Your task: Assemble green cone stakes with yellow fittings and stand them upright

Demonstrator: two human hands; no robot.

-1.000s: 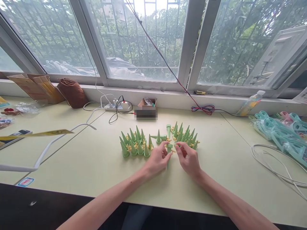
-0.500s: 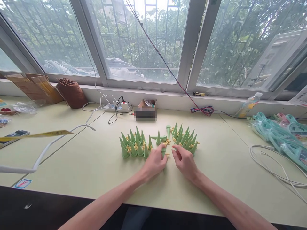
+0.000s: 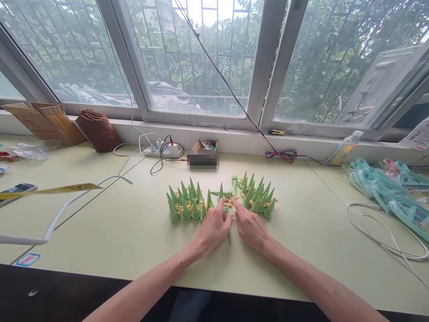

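My left hand [image 3: 215, 226] is closed around a green plant watering spike [image 3: 229, 239], whose pointed end shows below my fingers. My right hand [image 3: 250, 226] has come close on the right, index finger stretched to small yellow valve pieces [image 3: 229, 205] and its other fingers curled. What lies under those fingertips is hidden. Upright green spikes with yellow valves form a left group [image 3: 191, 201] and a right group [image 3: 258, 192]. Between them one spike [image 3: 225, 193] lies on its side, and another [image 3: 235, 184] points toward me.
At the back stand a small open box [image 3: 197, 145], a power strip [image 3: 157, 150] and a brown drawstring bag [image 3: 97, 132]. Teal plastic parts [image 3: 378, 188] and a coiled white cable [image 3: 362, 223] lie right. A phone [image 3: 20, 191] and a white cable [image 3: 67, 210] are left.
My right hand has moved left and forward toward my left hand, its index finger now reaching the yellow pieces. My left hand stays nearly in place with the spike.
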